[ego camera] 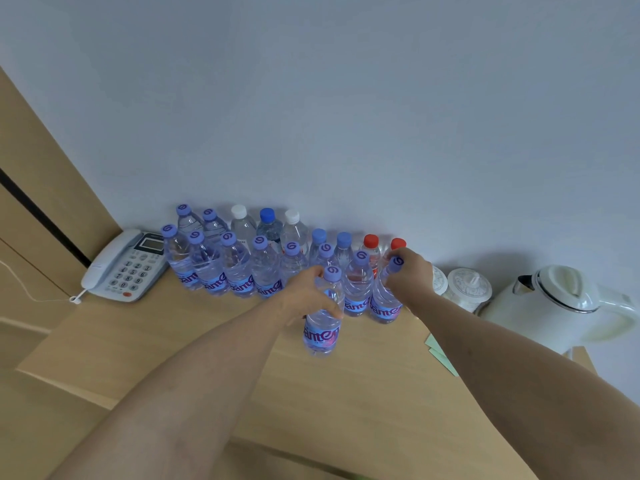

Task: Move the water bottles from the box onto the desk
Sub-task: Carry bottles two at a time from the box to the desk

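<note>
Above the pale wooden counter (173, 341), each hand, left hand (304, 296) and right hand (408, 275), clasped a clear purple-capped water bottle (323, 320), best lowered upright beside the standing row of bottles (239, 268).

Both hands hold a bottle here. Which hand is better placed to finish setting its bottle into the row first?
Probably the right hand: its bottle already stands in line beside the front row. The left hand grips a bottle nearer the person, out of the row.
</note>
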